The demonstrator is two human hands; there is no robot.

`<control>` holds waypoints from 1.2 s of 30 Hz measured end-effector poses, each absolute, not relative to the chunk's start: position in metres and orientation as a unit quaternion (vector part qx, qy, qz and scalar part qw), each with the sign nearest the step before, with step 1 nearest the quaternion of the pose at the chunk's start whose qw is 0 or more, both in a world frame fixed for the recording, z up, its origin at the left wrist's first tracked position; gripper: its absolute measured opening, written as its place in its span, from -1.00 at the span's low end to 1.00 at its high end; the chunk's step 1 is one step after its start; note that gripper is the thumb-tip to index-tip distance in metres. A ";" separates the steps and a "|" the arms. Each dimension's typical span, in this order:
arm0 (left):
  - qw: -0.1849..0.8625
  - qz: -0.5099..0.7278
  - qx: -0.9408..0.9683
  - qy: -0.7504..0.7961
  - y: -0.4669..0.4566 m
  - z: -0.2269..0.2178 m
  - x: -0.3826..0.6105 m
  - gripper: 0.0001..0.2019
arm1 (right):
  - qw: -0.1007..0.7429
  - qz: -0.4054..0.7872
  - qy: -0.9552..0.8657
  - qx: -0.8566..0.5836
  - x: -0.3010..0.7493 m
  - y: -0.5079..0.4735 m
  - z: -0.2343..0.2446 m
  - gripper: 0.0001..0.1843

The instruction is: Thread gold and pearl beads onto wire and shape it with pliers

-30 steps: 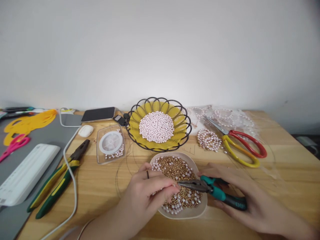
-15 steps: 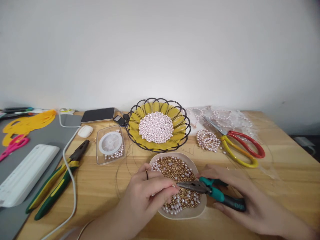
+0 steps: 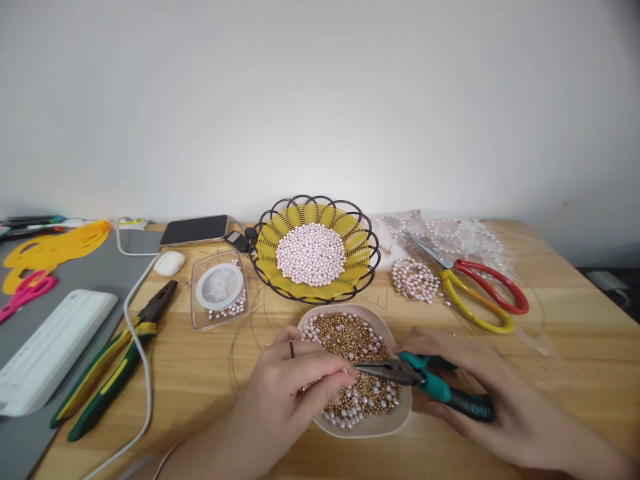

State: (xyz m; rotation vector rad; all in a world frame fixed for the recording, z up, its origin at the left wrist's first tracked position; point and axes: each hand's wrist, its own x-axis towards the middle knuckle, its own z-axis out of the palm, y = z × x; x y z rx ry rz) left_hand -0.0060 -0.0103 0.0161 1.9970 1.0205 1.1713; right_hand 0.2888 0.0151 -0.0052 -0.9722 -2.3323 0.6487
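My left hand [image 3: 295, 387] hovers over a pale bowl [image 3: 395, 421] full of gold and pink pearl beads, thumb and fingers pinched on something too small to name. My right hand [image 3: 500, 400] grips teal-handled needle-nose pliers [image 3: 430, 385], whose tips meet my left fingertips above the bowl. A thin wire [image 3: 240, 347] curls on the table left of the bowl. Behind the bowl stands a black wire basket [image 3: 373, 257] with a yellow liner and a heap of pink pearls.
Red-and-yellow scissors [image 3: 480, 293] and pearl strands [image 3: 415, 279] lie at the right rear. Green-yellow pliers [image 3: 110, 367], a clear box with a cord spool [image 3: 217, 293], a white cable [image 3: 143, 360], a phone [image 3: 195, 229], a white keyboard-like slab [image 3: 45, 350] and pink scissors [image 3: 25, 293] lie left.
Almost nothing differs; both hands and the pliers stay over the bowl, with only a slight shift of the view.
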 end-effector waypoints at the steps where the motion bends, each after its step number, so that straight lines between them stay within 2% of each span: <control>1: 0.301 0.440 0.754 0.385 -0.010 0.016 -0.006 -0.76 | 0.261 0.242 -0.863 -0.358 0.288 0.016 -0.004 -0.41; 10: 0.309 0.442 0.750 0.382 -0.012 0.013 -0.007 -0.83 | 0.255 0.245 -0.866 -0.353 0.287 0.015 -0.005 -0.38; 21: 0.299 0.437 0.756 0.384 -0.010 0.017 -0.006 -0.74 | 0.247 0.229 -0.873 -0.353 0.286 0.014 -0.003 -0.45; 27: 0.298 0.437 0.758 0.382 -0.012 0.012 -0.007 -0.81 | 0.235 0.235 -0.875 -0.351 0.286 0.013 -0.004 -0.46; 36: 0.294 0.429 0.760 0.389 -0.010 0.016 -0.007 -0.78 | 0.243 0.229 -0.869 -0.365 0.292 0.010 -0.012 -0.43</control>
